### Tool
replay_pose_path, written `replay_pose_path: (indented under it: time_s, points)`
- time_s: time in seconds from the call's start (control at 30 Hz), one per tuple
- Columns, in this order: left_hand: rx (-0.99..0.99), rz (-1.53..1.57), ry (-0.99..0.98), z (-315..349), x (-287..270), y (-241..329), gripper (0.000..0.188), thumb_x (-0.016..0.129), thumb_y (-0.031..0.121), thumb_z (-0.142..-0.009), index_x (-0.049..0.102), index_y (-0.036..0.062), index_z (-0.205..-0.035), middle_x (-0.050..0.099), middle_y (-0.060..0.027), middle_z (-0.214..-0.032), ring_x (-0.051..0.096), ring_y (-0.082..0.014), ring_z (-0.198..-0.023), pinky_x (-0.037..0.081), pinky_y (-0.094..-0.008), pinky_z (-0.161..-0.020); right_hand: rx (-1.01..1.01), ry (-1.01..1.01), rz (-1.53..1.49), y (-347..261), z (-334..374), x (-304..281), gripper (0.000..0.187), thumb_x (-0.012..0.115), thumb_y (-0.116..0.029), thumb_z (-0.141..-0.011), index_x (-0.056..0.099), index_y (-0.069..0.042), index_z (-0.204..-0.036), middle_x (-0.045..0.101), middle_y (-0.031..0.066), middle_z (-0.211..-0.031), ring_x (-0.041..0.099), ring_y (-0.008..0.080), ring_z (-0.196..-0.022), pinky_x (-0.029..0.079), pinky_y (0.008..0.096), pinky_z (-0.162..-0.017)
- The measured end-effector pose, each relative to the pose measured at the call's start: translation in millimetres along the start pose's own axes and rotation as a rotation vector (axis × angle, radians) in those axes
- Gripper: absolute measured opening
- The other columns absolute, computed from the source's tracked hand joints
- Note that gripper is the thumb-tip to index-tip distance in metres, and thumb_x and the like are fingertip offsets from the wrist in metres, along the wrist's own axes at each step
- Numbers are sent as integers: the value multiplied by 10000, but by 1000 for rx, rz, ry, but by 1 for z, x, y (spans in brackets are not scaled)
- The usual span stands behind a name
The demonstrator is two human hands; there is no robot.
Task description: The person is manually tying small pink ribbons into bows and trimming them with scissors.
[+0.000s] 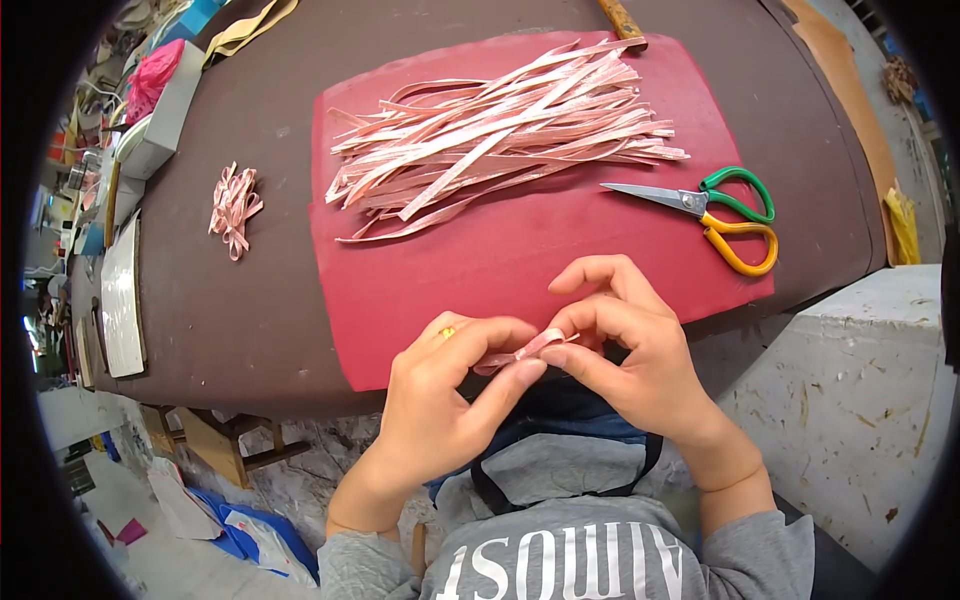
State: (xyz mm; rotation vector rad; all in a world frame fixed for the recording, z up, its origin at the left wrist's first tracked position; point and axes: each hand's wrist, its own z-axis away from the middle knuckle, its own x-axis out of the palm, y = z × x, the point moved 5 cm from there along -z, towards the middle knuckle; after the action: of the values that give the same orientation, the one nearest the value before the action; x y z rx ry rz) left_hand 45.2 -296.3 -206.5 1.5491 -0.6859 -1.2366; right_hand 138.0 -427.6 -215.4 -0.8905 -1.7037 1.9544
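Between my two hands, just over the near edge of a red mat (430,300), is a small pink bow (537,346) folded from a shiny strip. My left hand (448,385), with a yellow ring on one finger, pinches one end of it between thumb and forefinger. The thumb and forefinger of my right hand (630,350) close on the other end, while its other fingers are lifted. Farther off on the mat lies a pile of long pink strips (510,130). Scissors (715,210) with one green and one orange handle rest to the right, blades slightly apart.
A small heap of finished-looking pink bows (236,208) lies on the brown table (270,310) left of the mat. A wooden handle (622,20) shows at the far edge. At left are a white box (165,120) with a pink bag (155,75) and a pale slab (122,300).
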Motion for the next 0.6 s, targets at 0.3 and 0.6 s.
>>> replay_pose_path:
  time_s: [0.3,0.6]
  points:
    - [-86,124,278,6,11,-14,136,727,27,-766,681,44,-893,662,-38,-918,545,-147,-771,455,-284,-721,-16,44,111,-1,7,14,192,697,23,-782,632,5,-961,526,79,-1077,491,97,-717,421,221,-599]
    - [480,-654,195,7,2,0,200,731,-18,-712,721,72,-890,668,-14,-957,551,-162,-897,448,-282,-804,-349,175,630,-7,6,-6,132,707,22,-760,656,5,-881,544,70,-1007,506,130,-697,425,234,-590]
